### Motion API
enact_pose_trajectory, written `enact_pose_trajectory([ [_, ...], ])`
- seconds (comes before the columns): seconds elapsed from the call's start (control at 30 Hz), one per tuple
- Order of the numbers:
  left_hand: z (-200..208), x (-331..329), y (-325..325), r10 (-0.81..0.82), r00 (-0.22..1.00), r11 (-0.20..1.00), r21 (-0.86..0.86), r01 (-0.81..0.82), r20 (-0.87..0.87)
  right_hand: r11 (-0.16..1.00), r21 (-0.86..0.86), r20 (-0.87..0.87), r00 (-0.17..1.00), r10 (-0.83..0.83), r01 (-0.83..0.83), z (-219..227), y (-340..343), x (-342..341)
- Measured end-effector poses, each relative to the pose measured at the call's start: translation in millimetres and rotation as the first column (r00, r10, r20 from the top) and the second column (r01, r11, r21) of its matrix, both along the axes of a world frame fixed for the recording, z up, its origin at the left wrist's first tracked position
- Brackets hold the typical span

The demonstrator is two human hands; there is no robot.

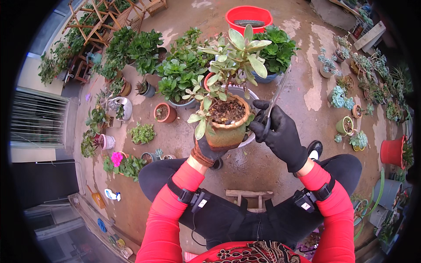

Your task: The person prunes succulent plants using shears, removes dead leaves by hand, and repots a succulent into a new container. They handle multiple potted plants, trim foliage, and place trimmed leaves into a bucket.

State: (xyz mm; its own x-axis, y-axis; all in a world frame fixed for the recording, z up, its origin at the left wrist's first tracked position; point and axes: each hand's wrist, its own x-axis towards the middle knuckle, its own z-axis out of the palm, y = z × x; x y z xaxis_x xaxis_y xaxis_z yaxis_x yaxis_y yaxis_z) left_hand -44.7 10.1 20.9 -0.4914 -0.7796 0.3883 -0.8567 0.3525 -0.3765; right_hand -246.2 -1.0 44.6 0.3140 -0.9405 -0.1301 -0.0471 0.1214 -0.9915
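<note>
My left hand (209, 149), in a dark glove with a brown cuff, is closed round the underside of a tan clay pot (226, 135). Dark, crumbly soil (228, 111) fills the pot. A succulent with pale green, thick leaves (237, 55) rises from it, and one branch hangs over the left rim. At the pot's right side, my right hand (280, 136), in a black glove, grips a long thin metal tool (279, 90) pointing up and away. The tool's exact kind is unclear. A white basin (251, 94) is partly hidden behind the pot.
Leafy potted plants (177, 79) crowd the ground ahead and left, beside a small terracotta pot (165, 113). A red tub (248, 17) stands at the far side. More succulents (337, 97) line the right. A low wooden stool (250, 193) shows between my legs.
</note>
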Motion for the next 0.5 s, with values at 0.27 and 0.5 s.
enact_pose_trajectory([
  [0.27,-21,17,-7,0.172,0.733,0.94,-0.333,0.079,0.658,0.994,0.107,0.085,0.996,-0.016,0.007,13,-1,-17],
  [0.5,-26,16,-6,0.261,0.557,0.904,-0.402,0.144,0.788,0.983,0.177,0.292,0.952,-0.097,0.046,46,12,-21],
])
